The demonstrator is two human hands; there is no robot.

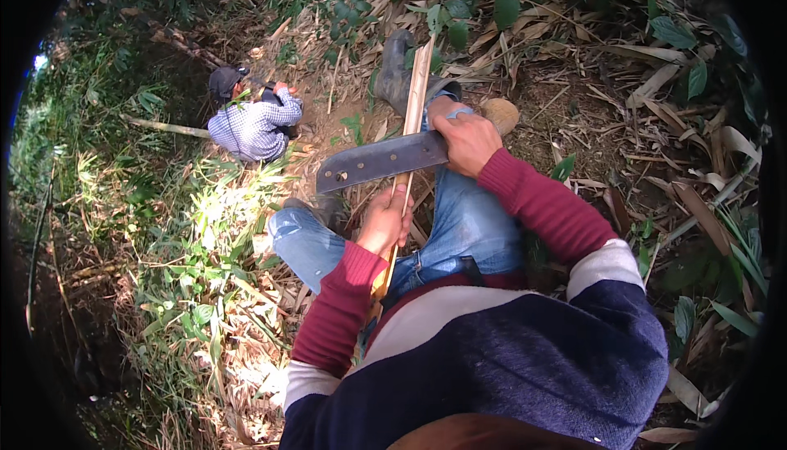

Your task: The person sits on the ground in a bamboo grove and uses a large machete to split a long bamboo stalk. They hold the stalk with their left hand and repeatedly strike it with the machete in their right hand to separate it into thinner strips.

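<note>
A long pale bamboo strip (416, 93) runs from my waist out past my knees, with its far end between my boots. My left hand (387, 220) is closed around its lower part. In my right hand (469, 142) is a machete (373, 165) with a wide, dark blade dotted with several small holes or rivets. A rounded, light brown end (500, 116), probably its handle, sticks out beyond my fist. The blade lies across the strip above my left hand, its tip pointing left. Whether the edge cuts into the bamboo cannot be made out.
A person in a checked shirt (258, 126) and dark cap crouches ahead to the left, near a pale pole (168, 128). My rubber boot (395, 69) rests on ground strewn with dry leaves. Green plants (197, 282) grow at left; leafy stems (672, 36) hang at upper right.
</note>
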